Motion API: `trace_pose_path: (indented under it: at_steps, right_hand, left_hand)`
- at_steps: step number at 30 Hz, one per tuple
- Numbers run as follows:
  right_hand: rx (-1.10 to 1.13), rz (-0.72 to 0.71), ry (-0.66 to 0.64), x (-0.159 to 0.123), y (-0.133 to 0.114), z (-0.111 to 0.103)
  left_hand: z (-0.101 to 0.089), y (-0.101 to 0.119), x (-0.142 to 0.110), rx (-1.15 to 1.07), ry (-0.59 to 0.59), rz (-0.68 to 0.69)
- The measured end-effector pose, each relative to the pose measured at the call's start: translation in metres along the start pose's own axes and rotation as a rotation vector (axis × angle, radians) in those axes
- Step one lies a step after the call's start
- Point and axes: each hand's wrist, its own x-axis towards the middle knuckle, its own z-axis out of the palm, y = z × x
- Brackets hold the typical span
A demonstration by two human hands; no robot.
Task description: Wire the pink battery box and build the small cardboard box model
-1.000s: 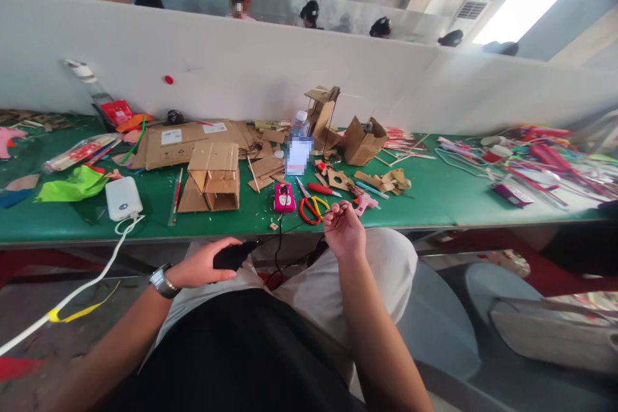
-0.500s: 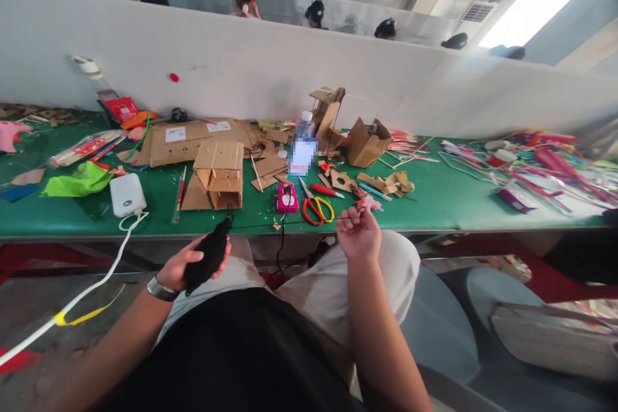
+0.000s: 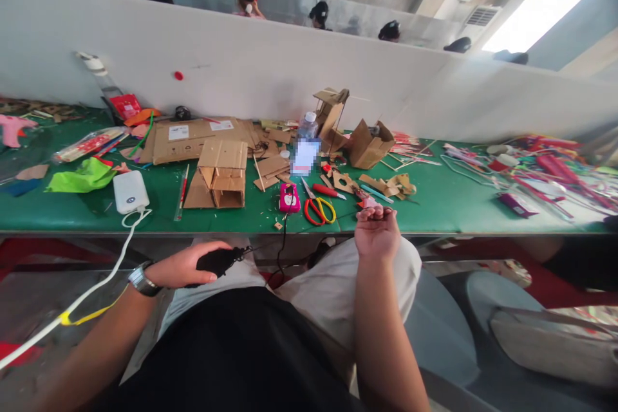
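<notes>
My left hand (image 3: pixel 181 267) is closed round a black tool (image 3: pixel 216 262) with a thin tip, held sideways over my left thigh below the table edge. A black cord (image 3: pixel 281 251) hangs beside it. My right hand (image 3: pixel 376 232) is raised palm up at the front edge of the green table (image 3: pixel 434 203), its fingers curled on something small and thin that I cannot make out. Just beyond that hand lie a pink glue gun (image 3: pixel 369 201), red and yellow scissors (image 3: pixel 318 208) and a pink gadget (image 3: pixel 290 197).
Cardboard boxes (image 3: pixel 223 174) and scraps, a water bottle (image 3: pixel 306 141), a white power bank (image 3: pixel 130 191) with a white cable (image 3: pixel 91 286), green paper (image 3: pixel 80 178) and coloured sticks (image 3: pixel 545 170) cover the table. A white partition (image 3: pixel 241 71) stands behind it, with people's heads above.
My left hand has lowered the black tool from upright near the table edge to sideways over my thigh. My right hand has drifted right and turned more palm up.
</notes>
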Motion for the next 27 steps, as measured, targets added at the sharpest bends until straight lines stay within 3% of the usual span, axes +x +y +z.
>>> trace_pose_path:
  at_steps: [2,5,8,12,20,27]
  right_hand:
    - [0.019,-0.027,0.008,0.003,-0.005,-0.003]
    - [0.040,-0.061,0.017,0.006,-0.012,-0.006]
    - [0.043,-0.083,0.032,0.008,-0.018,-0.010]
    - [0.021,-0.109,0.059,0.011,-0.021,-0.012]
    - [-0.028,-0.191,0.130,0.016,-0.040,-0.012]
    - [-0.065,-0.319,0.213,0.019,-0.080,-0.016]
  left_hand:
    - [-0.005,-0.006,-0.005,-0.062,0.001,-0.049]
    - [-0.010,-0.017,-0.015,-0.352,-0.063,-0.080]
    - [-0.012,-0.023,-0.020,-0.675,-0.113,0.055]
    - [-0.009,-0.026,-0.020,-0.931,-0.165,0.202]
    - [-0.001,-0.042,-0.018,-1.062,-0.211,0.239]
    - [0.020,-0.053,-0.013,-1.193,-0.046,0.187]
